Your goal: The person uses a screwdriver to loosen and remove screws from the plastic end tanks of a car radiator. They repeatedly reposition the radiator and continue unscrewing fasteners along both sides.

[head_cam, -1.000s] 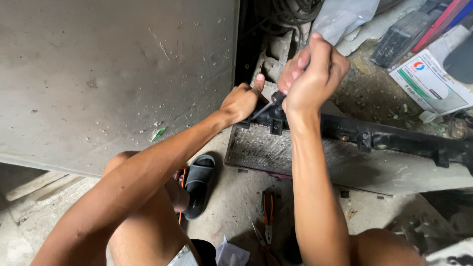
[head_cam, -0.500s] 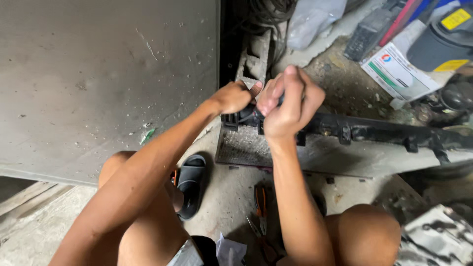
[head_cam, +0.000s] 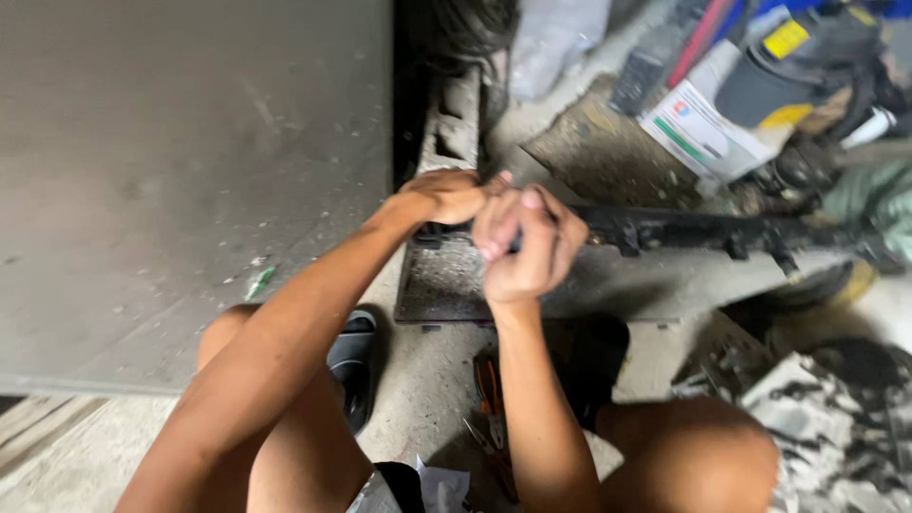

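A single head-worn camera looks steeply down from close above a squatting person's arms and knees. The left hand (head_cam: 446,195) and right hand (head_cam: 527,242) meet near the centre of the frame, over a long black part (head_cam: 722,233) running right. A grey panel (head_cam: 180,161) fills the upper left; the concrete floor (head_cam: 427,399) lies below centre.

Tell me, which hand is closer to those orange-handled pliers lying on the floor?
Right. The right hand is directly above the pliers; the left hand sits farther up and to the left, by the long black part.
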